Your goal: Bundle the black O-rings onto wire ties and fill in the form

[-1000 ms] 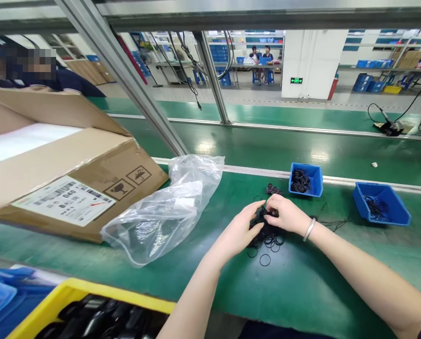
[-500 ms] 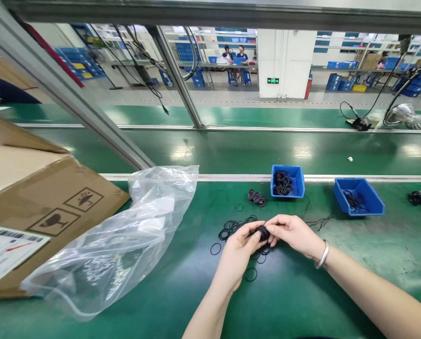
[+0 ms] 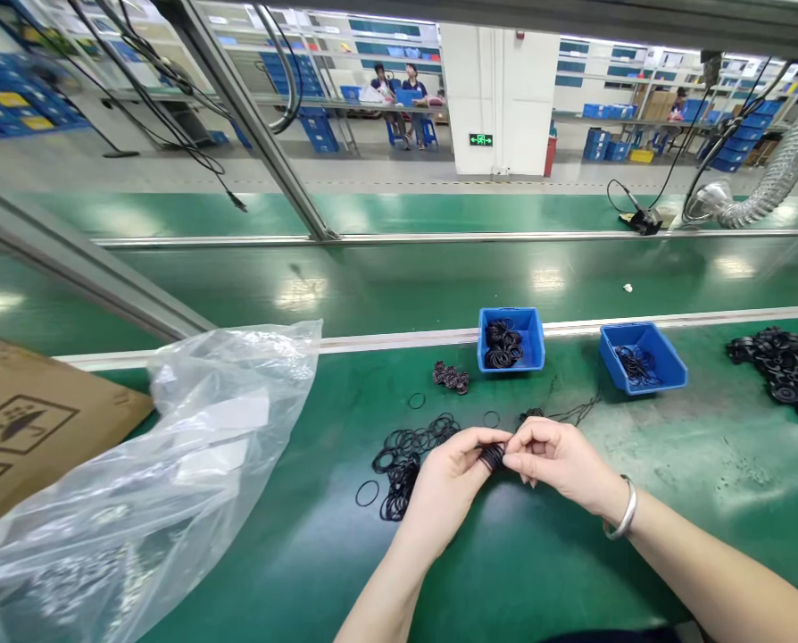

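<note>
Between the thumb and fingers of my left hand (image 3: 447, 475) is a bundle of thin black rubber rings (image 3: 492, 456). My right hand (image 3: 554, 460), with a silver bangle at the wrist, is closed in a pinch at the right edge of that bundle; its fingertips partly cover what they grip. Left of my hands lies a loose pile of black rings (image 3: 403, 469), partly behind my left hand. Black strands (image 3: 577, 411) and a small dark clump lie just beyond my right hand.
A blue bin (image 3: 533, 350) with black rings and a second blue bin (image 3: 667, 368) with thin black pieces stand behind. Small dark parts (image 3: 451, 378) lie nearby; black round parts (image 3: 784, 371) are far right. A clear plastic bag (image 3: 238, 446) and cardboard box (image 3: 37, 420) occupy the left.
My view has turned to the right. Both hands, still together on the ring bundle, have shifted right off the loose pile, so more of it shows.
</note>
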`<state>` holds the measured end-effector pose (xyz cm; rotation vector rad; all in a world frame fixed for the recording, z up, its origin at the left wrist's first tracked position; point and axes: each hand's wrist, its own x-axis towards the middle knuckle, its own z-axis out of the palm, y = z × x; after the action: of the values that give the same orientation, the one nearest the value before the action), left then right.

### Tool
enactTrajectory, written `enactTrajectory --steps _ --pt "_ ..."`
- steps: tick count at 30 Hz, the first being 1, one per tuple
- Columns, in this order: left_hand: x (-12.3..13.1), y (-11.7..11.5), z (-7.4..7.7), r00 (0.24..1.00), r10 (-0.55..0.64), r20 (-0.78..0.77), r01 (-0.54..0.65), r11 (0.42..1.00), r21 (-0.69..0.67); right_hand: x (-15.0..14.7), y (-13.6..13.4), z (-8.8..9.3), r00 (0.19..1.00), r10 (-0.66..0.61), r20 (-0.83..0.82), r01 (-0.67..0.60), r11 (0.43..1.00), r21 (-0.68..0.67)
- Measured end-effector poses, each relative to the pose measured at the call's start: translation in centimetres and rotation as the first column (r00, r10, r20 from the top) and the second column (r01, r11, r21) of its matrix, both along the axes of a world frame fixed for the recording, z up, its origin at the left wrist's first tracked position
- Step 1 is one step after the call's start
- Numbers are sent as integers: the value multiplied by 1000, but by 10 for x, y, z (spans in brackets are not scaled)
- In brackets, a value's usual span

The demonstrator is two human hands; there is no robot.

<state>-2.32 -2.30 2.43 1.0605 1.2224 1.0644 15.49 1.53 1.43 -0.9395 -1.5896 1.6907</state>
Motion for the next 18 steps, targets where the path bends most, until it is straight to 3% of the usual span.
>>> enactTrajectory --steps 3,4,6,8,11,14,16,18 --pt "-8 5 10 998 54 -21 -54 999 -1 8 2 -1 986 -49 159 4 963 271" --pt "-13 5 15 995 100 -26 -100 995 4 10 3 -3 963 -92 252 -21 910 413" --pt "-27 4 23 980 191 -58 -191 982 15 15 8 -6 865 -199 461 -170 748 642" --pt "-43 -2 28 969 197 -147 -199 980 1 19 13 -10 721 -295 627 -356 618 701" --pt "-63 -22 24 923 24 -385 -56 996 -71 24 19 -9 559 -395 729 -467 576 671" --pt "-68 -47 9 733 -176 -657 102 983 -150 22 18 1 515 -476 713 -446 561 697" --pt "-63 -60 -3 591 -237 -771 148 971 -185 15 11 6 567 -465 680 -438 530 726" --pt "-54 -68 -14 487 -263 -833 150 965 -217 2 2 5 661 -349 664 -457 514 726"
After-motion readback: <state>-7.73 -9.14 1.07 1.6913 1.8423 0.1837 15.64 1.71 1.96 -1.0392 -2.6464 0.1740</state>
